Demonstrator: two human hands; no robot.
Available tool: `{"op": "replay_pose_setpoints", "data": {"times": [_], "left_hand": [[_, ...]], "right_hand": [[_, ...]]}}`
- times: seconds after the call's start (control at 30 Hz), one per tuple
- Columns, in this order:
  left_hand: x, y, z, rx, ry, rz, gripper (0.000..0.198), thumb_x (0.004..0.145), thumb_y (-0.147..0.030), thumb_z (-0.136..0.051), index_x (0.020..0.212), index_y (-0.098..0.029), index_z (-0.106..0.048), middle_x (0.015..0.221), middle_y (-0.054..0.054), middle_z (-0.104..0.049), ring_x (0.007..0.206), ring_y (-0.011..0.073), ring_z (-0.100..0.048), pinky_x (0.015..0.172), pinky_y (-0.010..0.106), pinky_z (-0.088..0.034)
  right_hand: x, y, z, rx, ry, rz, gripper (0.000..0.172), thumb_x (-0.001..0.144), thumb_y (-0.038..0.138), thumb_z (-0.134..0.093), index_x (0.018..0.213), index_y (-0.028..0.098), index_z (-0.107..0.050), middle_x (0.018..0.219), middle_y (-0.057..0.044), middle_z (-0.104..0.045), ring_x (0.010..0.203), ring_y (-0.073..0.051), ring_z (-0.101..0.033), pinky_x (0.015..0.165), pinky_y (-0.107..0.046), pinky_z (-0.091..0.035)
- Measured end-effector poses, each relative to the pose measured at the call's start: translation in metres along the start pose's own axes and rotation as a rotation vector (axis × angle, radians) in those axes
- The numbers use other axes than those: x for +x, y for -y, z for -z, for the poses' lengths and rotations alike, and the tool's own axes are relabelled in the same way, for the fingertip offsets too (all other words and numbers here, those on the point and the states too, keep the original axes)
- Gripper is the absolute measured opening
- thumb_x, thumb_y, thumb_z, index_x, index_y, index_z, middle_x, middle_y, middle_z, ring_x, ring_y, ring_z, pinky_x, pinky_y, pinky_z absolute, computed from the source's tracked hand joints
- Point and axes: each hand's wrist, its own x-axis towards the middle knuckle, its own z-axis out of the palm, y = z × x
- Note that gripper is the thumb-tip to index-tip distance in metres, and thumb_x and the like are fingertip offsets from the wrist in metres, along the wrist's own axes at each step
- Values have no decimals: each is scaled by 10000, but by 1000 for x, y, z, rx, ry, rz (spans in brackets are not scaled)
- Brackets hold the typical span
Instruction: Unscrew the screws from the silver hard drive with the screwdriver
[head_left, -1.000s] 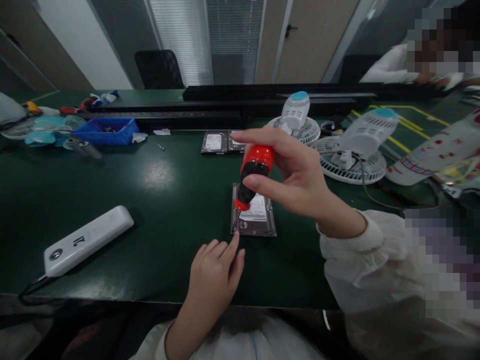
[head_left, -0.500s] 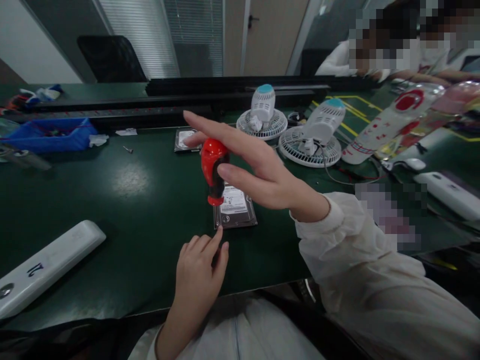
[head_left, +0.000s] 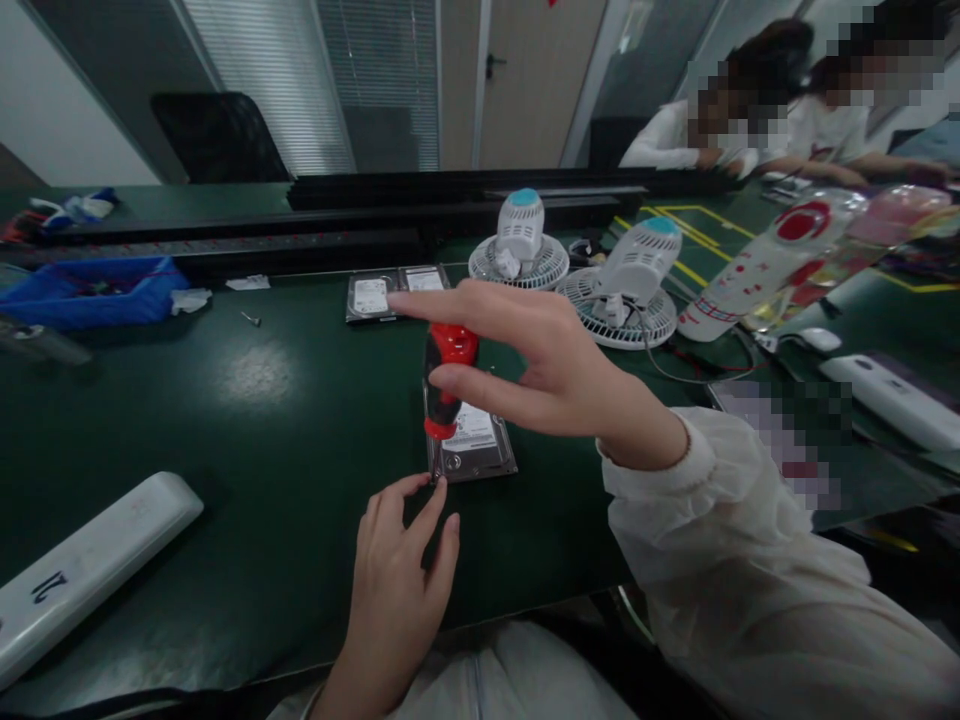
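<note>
A hard drive (head_left: 480,458) lies flat on the green table in front of me, partly covered by my right hand. My right hand (head_left: 536,355) holds a red-and-black screwdriver (head_left: 442,385) by its handle, the thumb on the near side and the index finger stretched out over the top. The screwdriver stands nearly upright, its shaft coming down at the drive's near left corner. Around that tip rest two fingertips of my left hand (head_left: 401,560), whose thumb is spread apart. Whether those fingertips touch the shaft or a screw is too small to tell.
Two more hard drives (head_left: 371,295) lie farther back. White fans (head_left: 519,240) stand face down behind my right hand, with bottles (head_left: 739,275) to their right. A blue bin (head_left: 97,292) sits at far left, a long white device (head_left: 97,570) at near left. People sit across at right.
The screwdriver has tilted, its tip now at the drive's near left corner. My left hand has spread a second finger toward that corner. The camera view has shifted slightly.
</note>
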Motion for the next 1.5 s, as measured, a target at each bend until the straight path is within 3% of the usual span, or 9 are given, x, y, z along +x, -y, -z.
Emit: {"op": "replay_pose_setpoints", "data": {"times": [0.23, 0.43, 0.57, 0.63, 0.77, 0.97, 1.17, 1.33, 1.5], "left_hand": [[0, 1, -3, -16, -16, -13, 294, 1028, -195, -559, 1293, -133, -672, 1166, 129, -632, 1065, 266, -618, 871, 460, -563], [2, 0, -6, -6, -68, 10, 253, 1023, -193, -566, 1241, -163, -691, 1121, 106, -650, 1005, 252, -637, 842, 439, -553], [4, -2, -6, -15, -91, 15, 236, 1021, -186, -571, 1217, -167, -699, 1087, 97, -663, 981, 246, -642, 816, 422, -553], [4, -3, -6, -23, -97, 21, 236, 1019, -182, -573, 1218, -173, -699, 1089, 95, -666, 986, 246, -644, 812, 419, -556], [4, -3, -6, -47, -93, 34, 243, 1014, -166, -578, 1227, -173, -694, 1100, 95, -665, 996, 244, -644, 833, 430, -564], [4, -3, -6, -49, -79, 56, 260, 1015, -175, -573, 1244, -175, -697, 1108, 104, -664, 1018, 252, -648, 847, 436, -581], [4, -4, -5, -66, -69, 69, 270, 1020, -195, -569, 1252, -178, -705, 1110, 110, -668, 1024, 256, -655, 853, 444, -595], [4, -4, -3, -73, -65, 70, 287, 1020, -196, -565, 1272, -170, -699, 1126, 117, -668, 1034, 256, -656, 869, 447, -602], [5, -5, -2, -91, -59, 76, 286, 1013, -193, -574, 1267, -175, -704, 1122, 116, -673, 1036, 258, -658, 858, 438, -607]], "right_hand": [[-3, 7, 15, -48, 117, -36, 492, 1072, 255, -351, 1535, 121, -448, 1258, -57, -738, 1180, -145, -679, 1077, -330, -527], [-8, -2, 19, -142, 55, -44, 434, 1034, 426, -564, 1291, 86, -645, 1046, -85, -782, 932, -168, -732, 831, -291, -554], [-10, -3, 24, -102, 144, 11, 471, 1049, 275, -465, 1475, 76, -481, 1248, -118, -730, 1118, -173, -694, 966, -305, -532], [-10, -1, 27, -111, 144, -3, 413, 1037, 310, -512, 1391, 101, -546, 1071, -66, -752, 916, -134, -700, 824, -262, -526], [-8, 0, 30, -213, 110, -102, 381, 985, 524, -621, 994, 145, -653, 615, 65, -540, 499, -66, -446, 517, -240, -321], [-10, 0, 32, -30, 185, -35, 423, 1040, 284, -466, 1416, 98, -523, 1252, -126, -728, 1064, -171, -715, 913, -299, -545], [-9, 4, 28, -114, 110, -72, 358, 1013, 416, -609, 1216, 125, -656, 709, 31, -668, 598, -98, -590, 577, -242, -419], [-9, 4, 28, 42, 202, -69, 432, 1024, 283, -494, 1429, 131, -500, 1205, -110, -732, 1046, -197, -714, 955, -357, -553], [-8, 4, 28, -85, 146, -59, 398, 1034, 459, -559, 1246, 127, -618, 704, 37, -623, 573, -95, -566, 569, -242, -426]]}}
